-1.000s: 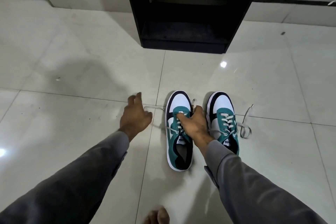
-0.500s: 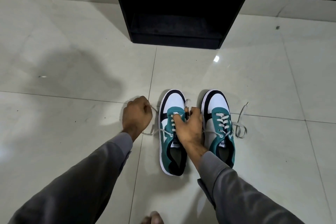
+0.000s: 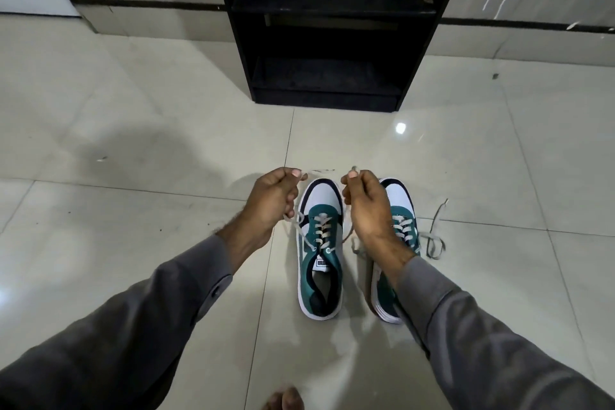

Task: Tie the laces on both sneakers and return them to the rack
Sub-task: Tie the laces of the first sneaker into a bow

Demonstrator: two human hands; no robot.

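Now both of my hands have come up off the floor: a moment ago my left hand (image 3: pixel 271 201) was reaching for the loose lace end lying on the tile beside the left sneaker (image 3: pixel 320 250), and my right hand (image 3: pixel 364 203) was pressed on that shoe's tongue. At present each hand pinches one end of the left sneaker's lace (image 3: pixel 301 230), left fingers curled round the left end and right fingers curled round the right end, both raised above the toe cap and a little apart. That tells me I have gathered the two ends and the knot itself is not yet begun; crossing them comes next, I judge. The right sneaker (image 3: pixel 399 210) stands just beside the left one, partly hidden under my right wrist, and its lace (image 3: pixel 434 241) trails loose on the floor to its right, so it remains to be tied. Ahead, the black rack (image 3: pixel 329 100) stands against the wall, with no shoes on the shelves that I can see. As for writing, the left sneaker's tongue bears a small white label (image 3: pixel 321 263) with dark lettering, too small for me to read.
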